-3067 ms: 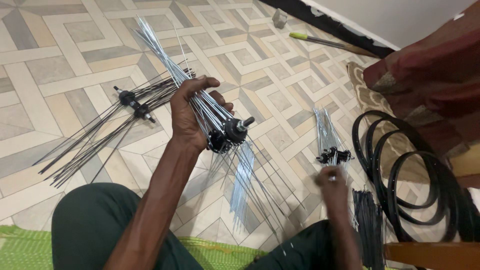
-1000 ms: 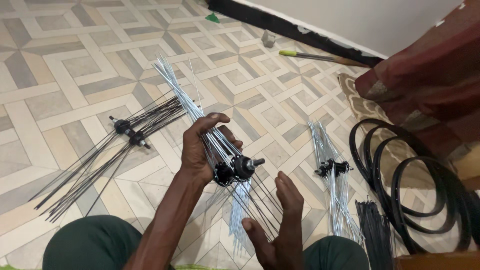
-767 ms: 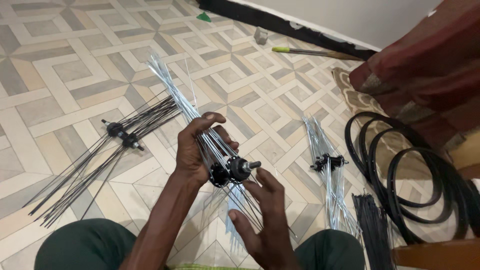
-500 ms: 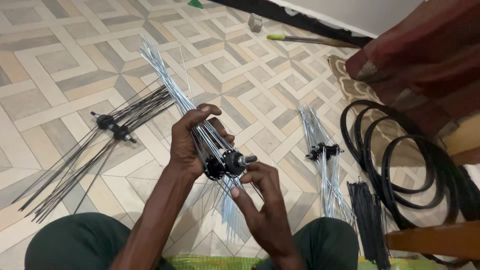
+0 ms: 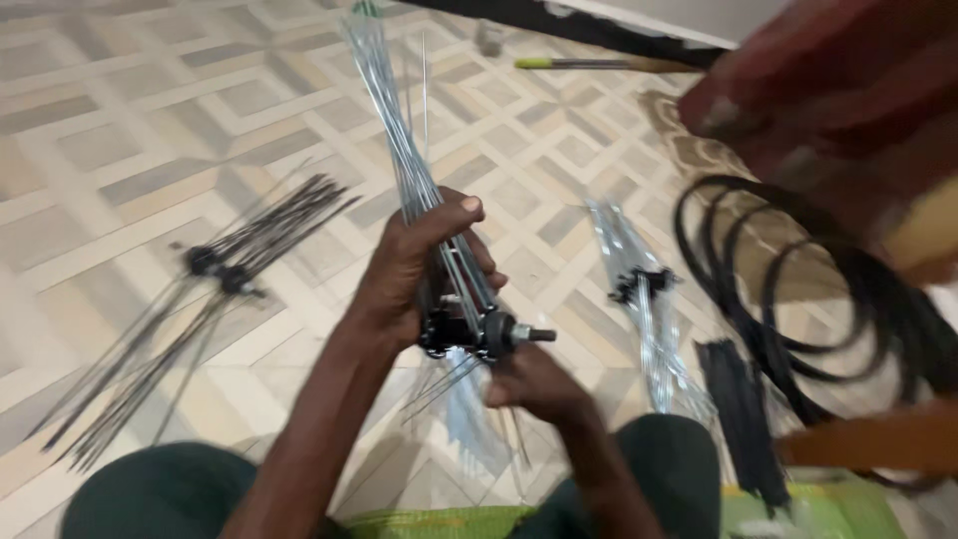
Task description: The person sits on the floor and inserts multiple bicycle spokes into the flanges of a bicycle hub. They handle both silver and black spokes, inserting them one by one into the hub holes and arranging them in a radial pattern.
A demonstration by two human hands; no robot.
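On the tiled floor (image 5: 120, 130) at far left, a black spoked hub (image 5: 215, 274) lies untouched. Centre: left hand (image 5: 404, 279) closed around a silver spoke bundle (image 5: 399, 150), long axis running up and away; its black hub (image 5: 479, 329) sits at the hand's lower edge. Right hand (image 5: 534, 384) just beneath, fingers curled at the hub, grip unclear through blur. Right: another spoked hub (image 5: 644, 284), black tyres (image 5: 798, 289)

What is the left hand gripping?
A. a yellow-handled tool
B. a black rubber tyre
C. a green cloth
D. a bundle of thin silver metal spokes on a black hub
D: the left hand is closed round the bundle of thin silver metal spokes fanning up from the black hub, with the right hand just below the hub.
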